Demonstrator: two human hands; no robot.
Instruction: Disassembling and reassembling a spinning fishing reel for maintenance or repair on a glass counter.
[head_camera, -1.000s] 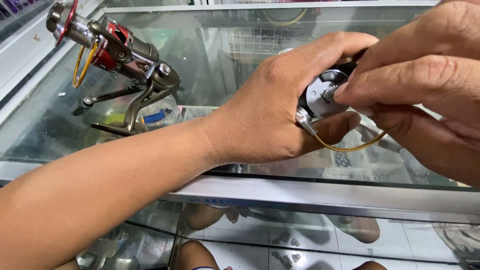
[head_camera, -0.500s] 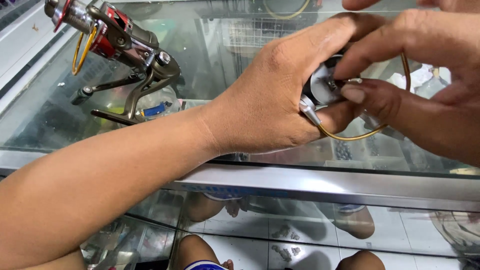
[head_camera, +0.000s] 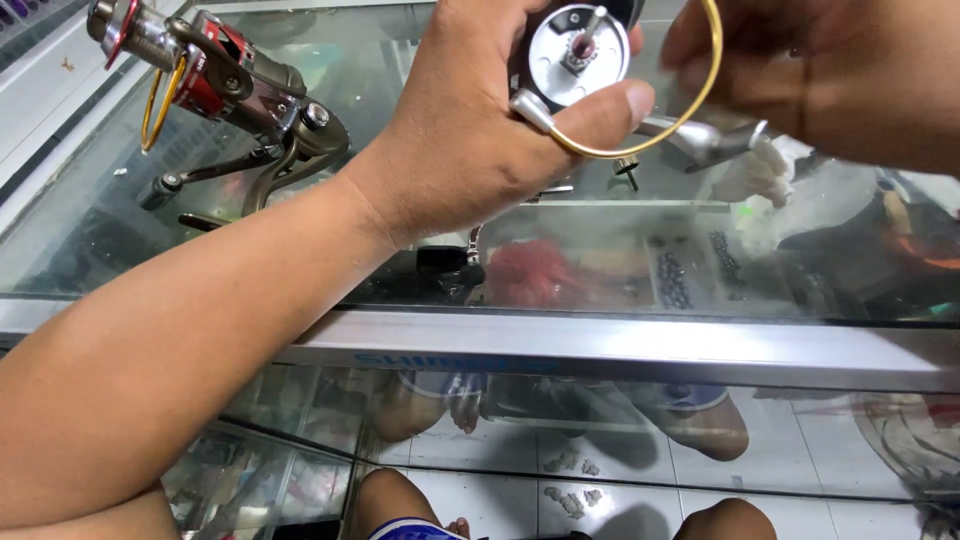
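My left hand (head_camera: 470, 130) grips a fishing reel body (head_camera: 578, 45) with a round silver face, a small shaft at its centre and a gold wire bail (head_camera: 690, 95) curving off to the right. The thumb presses under the silver face. My right hand (head_camera: 840, 75) is blurred at the upper right, just beside the bail and a grey metal part (head_camera: 705, 138); whether it touches them I cannot tell. Both hands are over a glass counter top (head_camera: 200, 240).
A second spinning reel (head_camera: 230, 85), red and grey with a gold bail and a handle, lies on the glass at the upper left. A metal counter rail (head_camera: 620, 350) runs across the front. Small tackle items show through the glass; my knees are below.
My left hand has lifted the reel body up toward the top of view and turned its silver face to the camera. My right hand has come off the front of it and moved right.
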